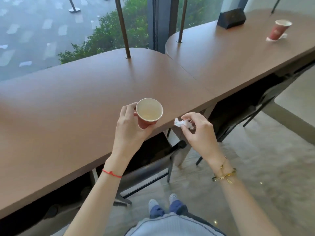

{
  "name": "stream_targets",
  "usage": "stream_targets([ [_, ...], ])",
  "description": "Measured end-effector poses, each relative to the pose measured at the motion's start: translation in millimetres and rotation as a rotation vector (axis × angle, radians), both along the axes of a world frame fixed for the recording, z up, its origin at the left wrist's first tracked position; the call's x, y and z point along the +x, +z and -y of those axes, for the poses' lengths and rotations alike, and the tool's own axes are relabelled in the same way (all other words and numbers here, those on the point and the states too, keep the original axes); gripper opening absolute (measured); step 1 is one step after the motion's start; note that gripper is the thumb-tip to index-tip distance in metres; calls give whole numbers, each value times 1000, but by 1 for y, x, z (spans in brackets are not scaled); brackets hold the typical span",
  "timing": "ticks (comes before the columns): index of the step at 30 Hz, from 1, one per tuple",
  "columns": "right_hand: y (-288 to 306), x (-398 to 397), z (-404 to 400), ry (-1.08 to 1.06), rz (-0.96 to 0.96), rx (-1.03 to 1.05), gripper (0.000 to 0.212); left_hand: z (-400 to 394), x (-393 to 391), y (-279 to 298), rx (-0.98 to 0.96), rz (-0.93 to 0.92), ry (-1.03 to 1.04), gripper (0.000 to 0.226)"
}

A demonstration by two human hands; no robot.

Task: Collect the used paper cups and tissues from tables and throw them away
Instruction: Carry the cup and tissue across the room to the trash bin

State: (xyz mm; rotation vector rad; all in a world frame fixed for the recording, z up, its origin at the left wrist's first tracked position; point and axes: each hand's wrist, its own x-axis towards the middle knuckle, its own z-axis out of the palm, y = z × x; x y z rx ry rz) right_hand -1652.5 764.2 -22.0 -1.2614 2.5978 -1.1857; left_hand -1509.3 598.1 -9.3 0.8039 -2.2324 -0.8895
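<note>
My left hand (129, 126) grips a red paper cup (148, 113) from the side, holding it upright just above the near edge of the brown table (68, 108). The cup's pale inside looks nearly empty. To its right, my right hand (196, 128) pinches a crumpled white tissue (180, 123) between its fingertips, over the table's edge. A second red paper cup (279, 29) stands far right on the adjoining table (230, 53), with a white tissue (283, 37) lying under and beside it.
A dark box (231, 17) sits on the far table near the window. Thin metal posts (123, 28) rise through both tabletops. Dark chairs (150, 167) are tucked under the tables. Open grey floor (255, 167) lies to the right.
</note>
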Motion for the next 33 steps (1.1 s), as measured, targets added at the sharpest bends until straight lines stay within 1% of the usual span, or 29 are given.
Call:
stream_targets([
  [7,-11,28,-123,-297,23,26,17,-80,-10,2,24,9,-351,69],
  [14,-25,76,-259,-587,46,-19,18,-191,-26,-11,1,61,-626,71],
  [20,-29,139,-396,-852,55,-8,20,-320,-25,-29,31,113,-860,69],
  [25,-33,202,-502,-1089,103,10,20,-434,-17,-34,55,114,-1073,67],
  [29,-34,247,-570,-1264,122,18,19,-520,-12,-33,69,120,-1227,64],
  [33,-38,287,-622,-1464,138,-4,21,-598,-10,-33,42,134,-1418,66],
])
